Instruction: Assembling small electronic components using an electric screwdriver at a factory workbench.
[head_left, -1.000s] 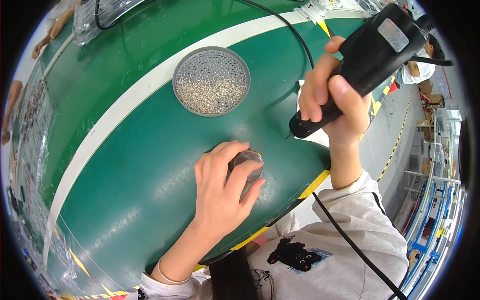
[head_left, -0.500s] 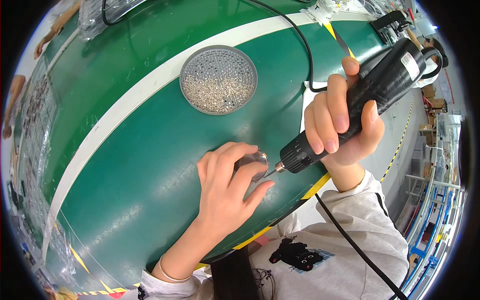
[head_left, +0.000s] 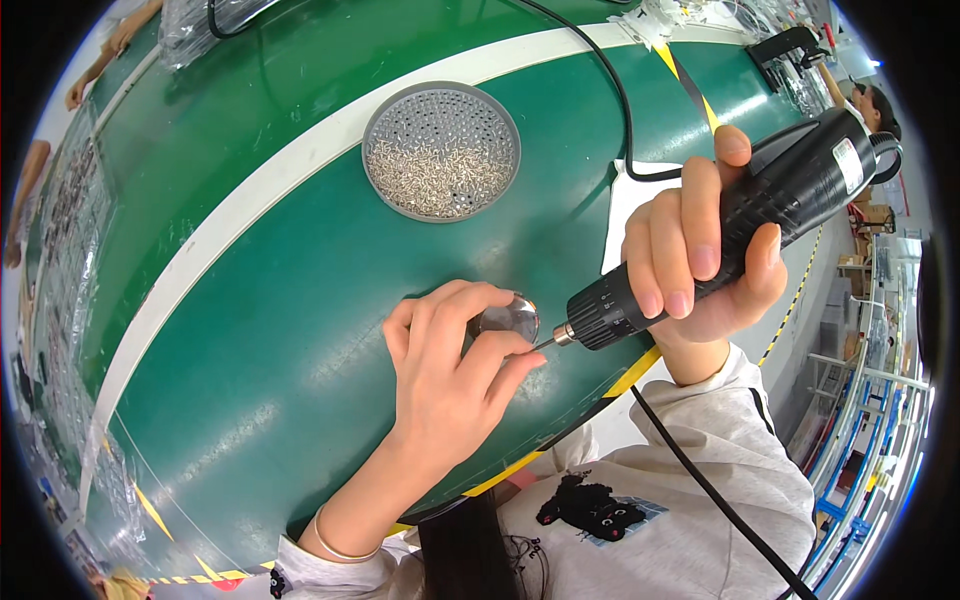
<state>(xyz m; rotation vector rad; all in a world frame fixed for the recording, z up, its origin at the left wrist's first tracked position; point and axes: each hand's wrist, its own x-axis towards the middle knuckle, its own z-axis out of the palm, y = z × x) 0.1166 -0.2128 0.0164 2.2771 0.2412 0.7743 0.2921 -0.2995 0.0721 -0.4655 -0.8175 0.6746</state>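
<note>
My right hand (head_left: pixel 705 245) is wrapped round a black electric screwdriver (head_left: pixel 790 190), which tilts down to the left. Its thin bit (head_left: pixel 545 345) reaches the fingertips of my left hand (head_left: pixel 450 360). The left fingers curl around a small, shiny, dark round part (head_left: pixel 510 318) low over the table. My left thumb and index finger close together by the bit's tip; whether a screw sits there is hidden. Beyond the hands stands a round grey dish (head_left: pixel 441 218) with many small silvery screws (head_left: pixel 435 175) heaped in its near half.
The green table (head_left: pixel 260 380) has a white curved stripe (head_left: pixel 210 240) and a yellow-black taped front edge (head_left: pixel 510 470). A black cable (head_left: pixel 610 75) runs across its far side to a white sheet (head_left: pixel 630 215). Other people's arms (head_left: pixel 115 45) show at the far left.
My left thumb has moved in to the index finger by the bit. The right hand and screwdriver have shifted slightly right. The round part shows more of its top.
</note>
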